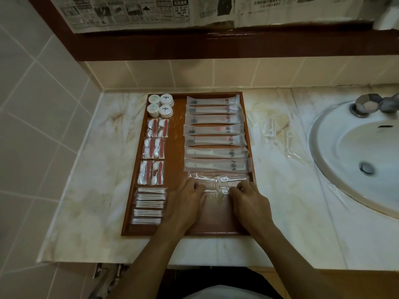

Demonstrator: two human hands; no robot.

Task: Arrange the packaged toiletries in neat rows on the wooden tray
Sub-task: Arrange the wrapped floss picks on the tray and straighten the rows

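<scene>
Fingers of left hand and right hand pinch clear packets on wooden tray.

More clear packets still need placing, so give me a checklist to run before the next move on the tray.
1. Left hand and right hand on the clear packets: ok.
2. Long sachets stacked in a straight column: ok.
3. Cotton bud packs in line: ok.
4. Bare wooden tray space near the front: ok.
5. Loose clear packets on the counter by the sink, not yet on the tray: not ok.
6. Clear packets' row straight: cannot tell.
</scene>
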